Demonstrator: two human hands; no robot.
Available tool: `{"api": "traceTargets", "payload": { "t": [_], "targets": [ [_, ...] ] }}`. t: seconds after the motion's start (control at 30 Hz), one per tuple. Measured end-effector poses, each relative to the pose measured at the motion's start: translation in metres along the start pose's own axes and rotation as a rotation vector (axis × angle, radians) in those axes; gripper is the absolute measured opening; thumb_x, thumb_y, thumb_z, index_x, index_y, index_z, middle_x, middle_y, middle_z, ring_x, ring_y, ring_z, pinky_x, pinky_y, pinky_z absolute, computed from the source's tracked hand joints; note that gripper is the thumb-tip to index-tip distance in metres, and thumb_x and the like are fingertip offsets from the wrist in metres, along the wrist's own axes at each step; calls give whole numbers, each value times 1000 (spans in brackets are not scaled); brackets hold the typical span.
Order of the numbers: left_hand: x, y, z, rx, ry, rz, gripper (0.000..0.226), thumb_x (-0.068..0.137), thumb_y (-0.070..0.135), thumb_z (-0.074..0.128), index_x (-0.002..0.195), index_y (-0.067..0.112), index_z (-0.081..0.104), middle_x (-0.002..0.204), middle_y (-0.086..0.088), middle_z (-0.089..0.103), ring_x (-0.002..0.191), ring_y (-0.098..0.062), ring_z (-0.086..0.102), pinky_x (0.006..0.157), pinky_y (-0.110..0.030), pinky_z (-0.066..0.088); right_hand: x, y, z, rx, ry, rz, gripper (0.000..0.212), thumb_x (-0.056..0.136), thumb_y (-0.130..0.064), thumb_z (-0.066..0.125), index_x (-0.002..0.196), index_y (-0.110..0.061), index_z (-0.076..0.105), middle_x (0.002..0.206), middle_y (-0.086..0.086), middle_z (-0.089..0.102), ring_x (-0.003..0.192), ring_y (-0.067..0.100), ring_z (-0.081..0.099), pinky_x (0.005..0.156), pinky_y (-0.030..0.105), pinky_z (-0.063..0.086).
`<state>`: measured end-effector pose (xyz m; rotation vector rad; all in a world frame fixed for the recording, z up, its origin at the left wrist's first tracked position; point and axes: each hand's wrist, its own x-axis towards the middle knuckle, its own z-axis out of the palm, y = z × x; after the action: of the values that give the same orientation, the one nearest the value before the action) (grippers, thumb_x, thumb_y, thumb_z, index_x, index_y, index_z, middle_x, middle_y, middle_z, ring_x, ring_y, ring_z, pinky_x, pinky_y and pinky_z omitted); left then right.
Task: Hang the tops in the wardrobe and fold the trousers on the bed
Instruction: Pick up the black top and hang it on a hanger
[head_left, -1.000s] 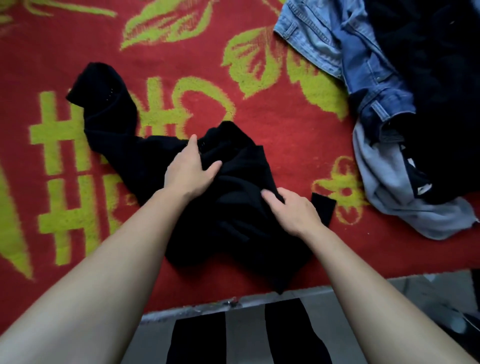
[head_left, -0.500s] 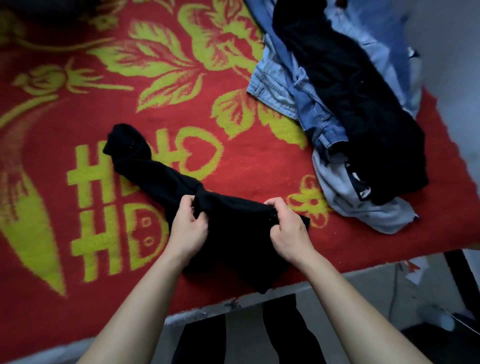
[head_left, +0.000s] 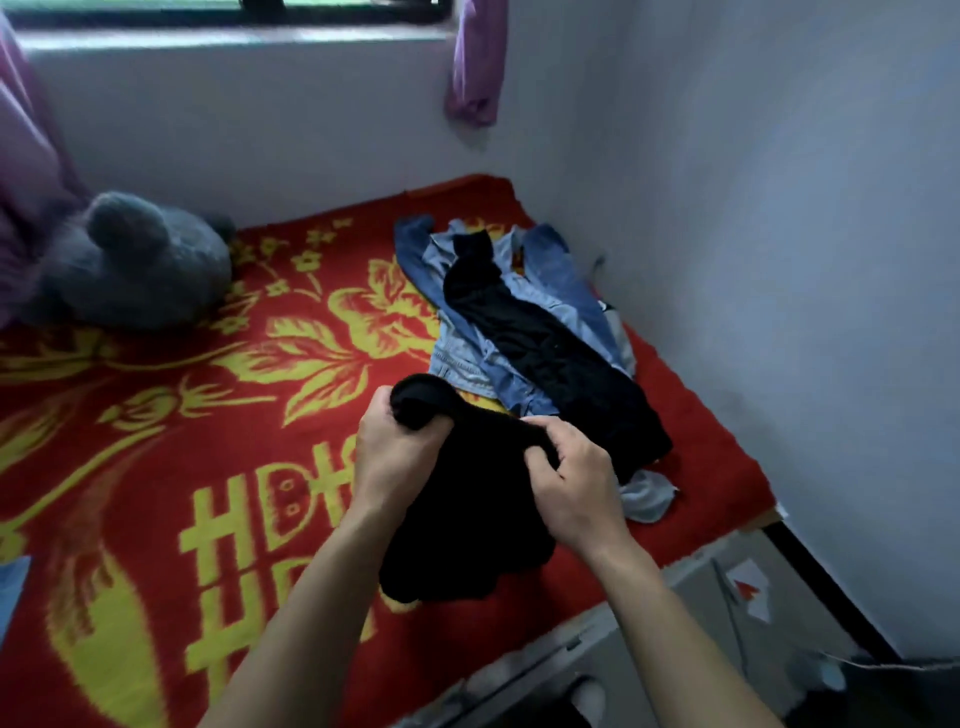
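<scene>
Holds a black garment (head_left: 467, 519) up just over the red blanket (head_left: 208, 467), bunched between both hands. Grips a rolled end of it in the left hand (head_left: 395, 457), with fingers curled tight round the cloth. Pinches another fold of it in the right hand (head_left: 576, 488), with fingers curled round it too. Cannot tell if it is a top or trousers, being all black and scrunched up.

Looks like an early part of the job. Sees no neat folded stack anywhere, and no wardrobe or hanger either. Leaves plenty to do, going by the heap just beyond the right hand: blue jeans (head_left: 550, 291) with a long black piece (head_left: 545, 353) lying on top, and a pale grey piece (head_left: 644, 493) poking out just to the right of the right hand. Shows a grey soft toy (head_left: 135, 270) far off past the left hand, by the wall.

Probably needs this black one sorted first, then each thing in the heap, one by one
</scene>
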<state>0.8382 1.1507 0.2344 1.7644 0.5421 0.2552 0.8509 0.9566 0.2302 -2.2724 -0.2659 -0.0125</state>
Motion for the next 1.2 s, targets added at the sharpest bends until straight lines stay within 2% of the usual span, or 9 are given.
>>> {"api": "traceTargets", "payload": {
  "t": [0.1,0.23,0.3,0.47,0.6,0.7,0.87,1.03,1.2],
  "targets": [
    [-13,29,-12,-52,-56,49,32,52,34,63,83,31,54,71,10,65,62,-4,61,55,-25,48,-5,-20,-27,-1,99,-5,25,83,-30,45,103,-32,61,85,-14,66,81,2,60,72,20,43],
    [-46,56,-19,-134,-46,77,28,57,29,63,83,36,55,73,13,68,66,-5,65,55,-21,48,-9,-33,-53,60,29,14,15,92,-22,46,101,-27,57,82,-7,64,84,17,62,75,31,43],
    [-66,66,-21,-199,44,70,23,64,23,60,85,32,57,74,10,67,70,-9,65,60,-26,49,-12,-39,-66,96,-27,-7,12,89,-35,46,96,-29,54,76,-7,61,78,18,61,69,31,41],
    [-129,81,-26,-269,344,39,19,73,35,50,87,29,61,77,10,67,72,-7,61,61,-26,45,-43,-49,-102,-112,-57,-243,63,72,-92,42,82,-30,43,73,-12,55,66,3,54,55,28,41],
    [-199,77,-23,-160,520,65,15,71,43,53,82,35,59,65,16,62,55,2,55,47,-21,43,-65,-43,-113,-86,-208,-450,29,89,-47,54,73,-26,41,74,-7,51,76,20,57,63,38,43],
    [-251,72,-40,-59,715,61,21,69,40,59,88,32,58,75,10,67,61,1,58,57,-27,48,-81,-68,-108,61,-324,-512,18,95,-30,51,80,-22,58,80,-9,55,80,17,57,69,38,43],
    [-360,67,-96,4,917,5,19,66,45,60,84,39,55,70,7,66,52,3,57,44,-16,43,-164,-118,-97,267,-521,-508,24,94,-30,47,75,-18,55,72,-5,63,72,18,60,68,43,48],
    [-470,84,-149,54,1160,41,19,68,36,57,86,30,55,77,5,66,66,-7,58,67,-35,47,-258,-176,-104,374,-604,-654,19,93,-32,49,80,-20,54,74,-6,62,74,16,58,65,38,43],
    [-630,74,-183,128,1347,2,21,68,36,53,88,28,55,73,8,66,68,-14,60,63,-34,45,-388,-216,-106,418,-635,-791,24,79,-36,41,85,-18,55,85,1,63,86,23,57,72,36,38]
  ]
}}
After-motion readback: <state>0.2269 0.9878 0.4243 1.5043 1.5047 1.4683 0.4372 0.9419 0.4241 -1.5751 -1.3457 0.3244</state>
